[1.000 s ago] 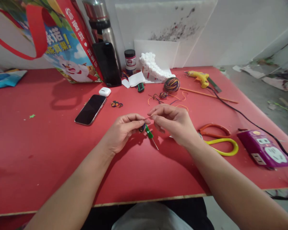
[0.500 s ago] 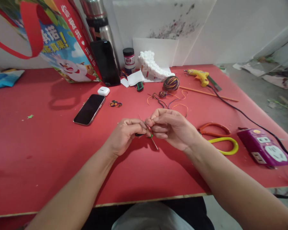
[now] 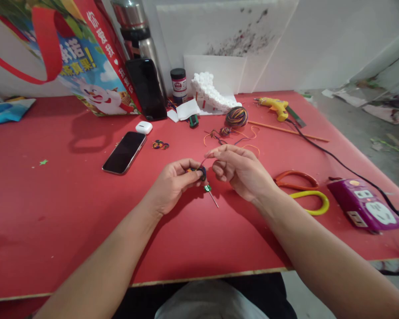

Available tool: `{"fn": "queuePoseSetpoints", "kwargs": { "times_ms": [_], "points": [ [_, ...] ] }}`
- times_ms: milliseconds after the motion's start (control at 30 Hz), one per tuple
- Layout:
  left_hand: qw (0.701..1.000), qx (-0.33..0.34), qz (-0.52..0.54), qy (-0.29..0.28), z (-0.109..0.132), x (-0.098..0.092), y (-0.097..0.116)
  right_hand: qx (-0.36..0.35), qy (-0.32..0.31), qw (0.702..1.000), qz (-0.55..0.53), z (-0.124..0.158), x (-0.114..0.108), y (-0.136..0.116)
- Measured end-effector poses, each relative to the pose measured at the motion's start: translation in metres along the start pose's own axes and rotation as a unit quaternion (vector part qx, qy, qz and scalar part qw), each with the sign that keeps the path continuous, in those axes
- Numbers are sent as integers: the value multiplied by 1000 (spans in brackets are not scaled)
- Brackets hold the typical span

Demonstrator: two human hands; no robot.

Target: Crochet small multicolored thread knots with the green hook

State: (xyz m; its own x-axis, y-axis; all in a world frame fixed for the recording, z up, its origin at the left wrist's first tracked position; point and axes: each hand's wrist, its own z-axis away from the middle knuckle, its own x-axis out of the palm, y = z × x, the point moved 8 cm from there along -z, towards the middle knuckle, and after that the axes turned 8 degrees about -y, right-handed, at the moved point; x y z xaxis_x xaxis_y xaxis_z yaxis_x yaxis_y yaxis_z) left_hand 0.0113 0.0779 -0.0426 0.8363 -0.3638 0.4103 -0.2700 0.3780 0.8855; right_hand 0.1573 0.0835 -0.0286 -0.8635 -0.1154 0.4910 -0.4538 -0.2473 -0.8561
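Note:
Over the middle of the red table, my left hand is closed on a small dark multicoloured yarn piece, part of which its fingers cover. A thin metal hook with a green part hangs below that piece, its tip pointing down and right. My right hand pinches a thin reddish strand that runs to the yarn in my left hand. Behind the hands lie a striped yarn ball and loose orange and purple yarn. A small yarn piece rests at the left.
On the red table are a phone, a white earbud case, orange-and-yellow-handled scissors, a purple power box and a yellow glue gun. A bag, an upright phone and a jar stand behind.
My right hand has moved slightly up, away from my left hand, drawing the strand. My left fingers have shifted, and more of the yarn piece and green part shows.

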Motion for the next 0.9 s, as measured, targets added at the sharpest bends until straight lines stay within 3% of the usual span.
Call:
{"fn": "queuePoseSetpoints", "kwargs": {
  "times_ms": [133,333,500,767,900],
  "points": [
    [1000,13,-8,0,-2,-1,2,13,56,998,21,1,-9,2],
    [999,26,-27,8,-2,-6,5,13,-19,986,166,4,9,2],
    [999,16,-38,-16,-1,-3,5,-33,-20,972,230,4,11,-2],
    [999,-1,-23,-24,1,3,7,-34,-19,992,118,6,10,-5],
    [1000,-2,-10,-28,2,5,7,17,-20,1000,9,4,10,6]
  ]
}}
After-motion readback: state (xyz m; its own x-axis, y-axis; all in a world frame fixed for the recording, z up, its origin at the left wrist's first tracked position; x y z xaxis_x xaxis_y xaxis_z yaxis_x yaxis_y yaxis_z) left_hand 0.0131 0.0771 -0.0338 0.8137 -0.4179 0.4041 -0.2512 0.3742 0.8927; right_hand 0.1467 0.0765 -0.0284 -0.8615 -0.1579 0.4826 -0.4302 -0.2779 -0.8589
